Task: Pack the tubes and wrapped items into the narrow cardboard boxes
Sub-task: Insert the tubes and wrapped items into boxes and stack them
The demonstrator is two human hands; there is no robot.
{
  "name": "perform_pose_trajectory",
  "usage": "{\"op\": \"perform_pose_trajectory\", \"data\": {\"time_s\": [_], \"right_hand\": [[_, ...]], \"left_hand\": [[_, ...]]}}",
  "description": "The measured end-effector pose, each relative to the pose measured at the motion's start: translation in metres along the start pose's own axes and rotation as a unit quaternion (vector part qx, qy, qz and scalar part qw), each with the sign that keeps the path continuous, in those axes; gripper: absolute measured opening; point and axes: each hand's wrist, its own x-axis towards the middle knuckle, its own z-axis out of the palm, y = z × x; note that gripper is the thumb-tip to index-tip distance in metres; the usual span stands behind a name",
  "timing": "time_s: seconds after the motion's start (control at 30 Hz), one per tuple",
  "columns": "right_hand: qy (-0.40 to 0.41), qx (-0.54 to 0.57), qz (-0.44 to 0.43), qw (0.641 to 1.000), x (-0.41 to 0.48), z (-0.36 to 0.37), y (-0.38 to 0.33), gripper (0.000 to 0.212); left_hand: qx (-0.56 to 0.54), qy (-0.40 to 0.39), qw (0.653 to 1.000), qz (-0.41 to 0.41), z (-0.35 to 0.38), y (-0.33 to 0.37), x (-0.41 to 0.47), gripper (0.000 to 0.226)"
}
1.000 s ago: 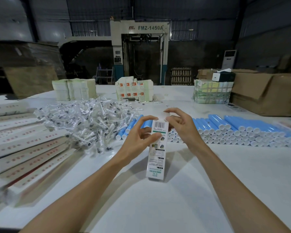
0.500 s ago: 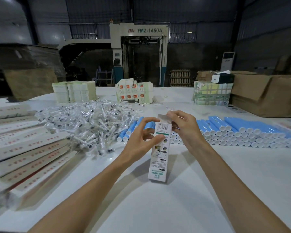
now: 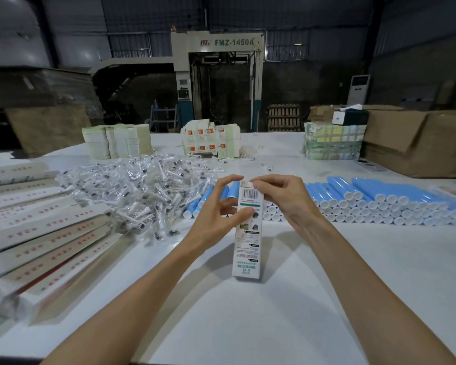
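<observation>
My left hand [image 3: 216, 219] grips the narrow printed box [image 3: 248, 248] near its top, thumb across the front face. My right hand [image 3: 284, 198] pinches the top flap [image 3: 246, 183] between thumb and fingertips. The box stands on end on the white table [image 3: 353, 272]. Blue tubes [image 3: 379, 198] lie just behind the right hand, and the heap of wrapped brush heads [image 3: 132, 191] lies beyond the left.

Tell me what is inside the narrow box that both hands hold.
The inside is hidden: the printed walls of the narrow box and its top flap, held by the right hand, cover it.
</observation>
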Motion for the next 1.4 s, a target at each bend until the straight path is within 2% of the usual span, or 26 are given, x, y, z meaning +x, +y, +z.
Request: {"op": "perform_pose_trajectory", "data": {"time_s": [0.33, 0.67, 0.73, 0.87, 1.0, 1.1, 1.17, 1.27, 1.33, 1.4], "right_hand": [[-0.096, 0.003, -0.012, 0.995, -0.002, -0.011, 0.002, 0.018], [-0.068, -0.081, -0.052, 0.993, -0.002, -0.009, 0.010, 0.014], [-0.059, -0.069, -0.049, 0.995, -0.002, -0.005, 0.017, 0.014], [-0.043, 0.061, 0.028, 0.997, -0.004, 0.010, 0.026, 0.029], [-0.108, 0.065, 0.153, 0.980, -0.020, 0.017, 0.035, 0.055], [-0.151, 0.091, 0.171, 0.970, -0.035, 0.012, 0.036, 0.051], [-0.150, 0.105, 0.172, 0.968, -0.047, 0.010, 0.025, 0.049], [-0.120, 0.059, 0.158, 0.978, -0.065, 0.002, 0.015, 0.045], [-0.075, -0.048, 0.124, 0.988, -0.077, -0.013, 0.012, 0.042], [-0.013, -0.165, 0.093, 0.982, -0.091, -0.038, 0.007, 0.037]], "left_hand": [[-0.025, 0.016, 0.999, -0.032, -0.001, -0.003, 0.001, 0.053], [-0.066, 0.024, 0.996, -0.049, 0.002, -0.011, -0.002, 0.038], [-0.069, 0.034, 0.996, -0.056, 0.003, -0.013, -0.002, 0.039], [-0.100, 0.085, 0.990, -0.055, 0.003, -0.016, 0.001, 0.044], [-0.165, 0.126, 0.977, -0.054, 0.001, -0.018, 0.001, 0.048], [-0.166, 0.149, 0.974, -0.044, 0.001, -0.017, 0.001, 0.047], [-0.134, 0.148, 0.979, -0.037, 0.003, -0.018, 0.002, 0.044], [-0.070, 0.121, 0.990, -0.029, 0.010, -0.021, 0.001, 0.045], [-0.015, 0.082, 0.996, -0.019, 0.015, -0.024, -0.001, 0.053], [0.063, 0.037, 0.997, 0.007, 0.019, -0.028, -0.005, 0.053]]}}
